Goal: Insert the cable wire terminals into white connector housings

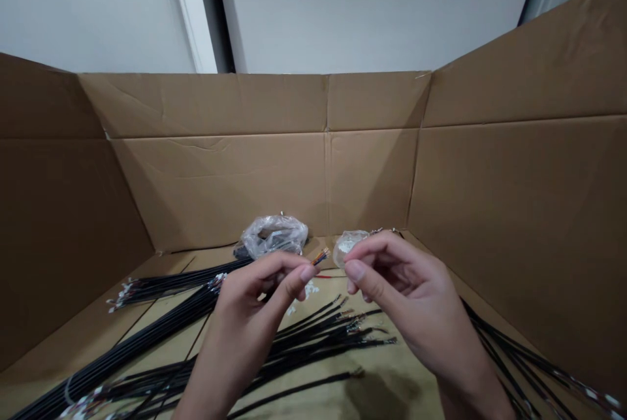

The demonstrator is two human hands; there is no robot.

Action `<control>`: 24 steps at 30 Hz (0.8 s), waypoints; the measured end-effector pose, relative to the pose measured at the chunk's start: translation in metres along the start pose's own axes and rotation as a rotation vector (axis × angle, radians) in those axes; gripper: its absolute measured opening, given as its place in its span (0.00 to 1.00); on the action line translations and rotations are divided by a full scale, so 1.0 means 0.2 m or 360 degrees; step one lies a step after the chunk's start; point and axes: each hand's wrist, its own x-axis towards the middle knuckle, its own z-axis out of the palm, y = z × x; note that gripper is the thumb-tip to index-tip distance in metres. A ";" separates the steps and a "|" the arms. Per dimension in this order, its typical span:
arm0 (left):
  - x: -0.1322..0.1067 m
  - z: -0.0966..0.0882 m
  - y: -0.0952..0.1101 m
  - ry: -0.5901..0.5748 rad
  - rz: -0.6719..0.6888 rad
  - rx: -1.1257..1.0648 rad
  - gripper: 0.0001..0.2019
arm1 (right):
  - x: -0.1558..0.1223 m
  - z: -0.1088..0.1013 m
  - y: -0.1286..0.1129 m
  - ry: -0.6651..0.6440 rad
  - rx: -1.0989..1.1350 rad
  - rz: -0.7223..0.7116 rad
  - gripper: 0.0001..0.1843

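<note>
The left hand (257,299) holds a thin cable (320,257) in a narrow pinch, coloured tips showing, above black cables (304,341) in a cardboard box (215,178); the right hand (411,296) pinches just beside it, its contents hidden

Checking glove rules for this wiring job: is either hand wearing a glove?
No, the left hand and the right hand both show bare skin.
</note>
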 end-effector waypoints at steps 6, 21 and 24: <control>-0.05 -0.03 0.05 0.0179 0.0235 0.0113 0.10 | -0.01 0.07 0.00 -0.0032 0.0110 0.0049 0.05; -0.10 0.00 0.00 0.0298 0.0495 0.0296 0.05 | -0.01 0.11 -0.01 -0.0002 0.0236 -0.0001 0.08; -0.11 0.00 -0.01 0.0325 0.0502 0.0373 0.03 | -0.01 0.10 0.00 -0.0045 0.0271 0.0022 0.07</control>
